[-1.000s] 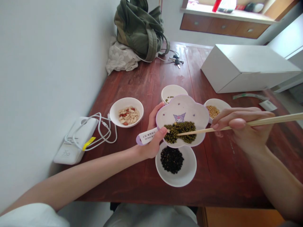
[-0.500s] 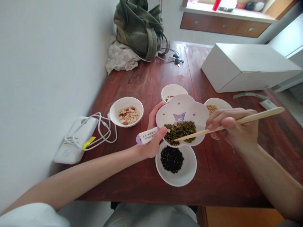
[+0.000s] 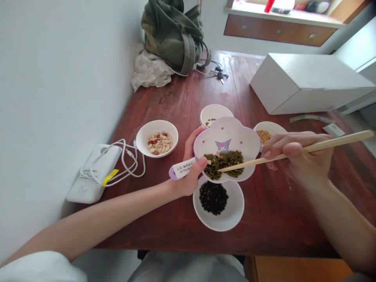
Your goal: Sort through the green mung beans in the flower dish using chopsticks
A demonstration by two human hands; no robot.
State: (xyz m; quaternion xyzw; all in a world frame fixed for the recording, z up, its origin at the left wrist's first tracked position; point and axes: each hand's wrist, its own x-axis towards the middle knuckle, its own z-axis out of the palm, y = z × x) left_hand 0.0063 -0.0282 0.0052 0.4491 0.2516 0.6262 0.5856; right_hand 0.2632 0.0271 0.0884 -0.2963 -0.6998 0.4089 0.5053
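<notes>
My left hand (image 3: 190, 174) is shut on the rim of a white flower-shaped bowl (image 3: 235, 135) with a purple edge and a cartoon print, and also grips a white-and-purple labelled handle (image 3: 182, 168). Green beans (image 3: 223, 164) lie heaped in that bowl. My right hand (image 3: 293, 154) holds wooden chopsticks (image 3: 320, 147), their tips over the beans. Nearby are white bowls of black beans (image 3: 214, 197), yellow soybeans (image 3: 263, 137), and peanuts with pale seeds (image 3: 158, 143), plus a small white bowl (image 3: 216, 111) with a few green beans.
The bowls stand on a red-brown wooden table (image 3: 176, 235) beside a white wall. A white charger with a coiled cable (image 3: 94, 174) lies at the left. A white box (image 3: 308, 84) sits at the right. A green bag (image 3: 173, 37), white cloth (image 3: 151, 72), and keys (image 3: 219, 74) lie at the back.
The chopsticks have swung from nearly level to a slight upward tilt toward the right, and my right hand has shifted a little. The tips remain over the green beans, and my left hand holds the bowl steady.
</notes>
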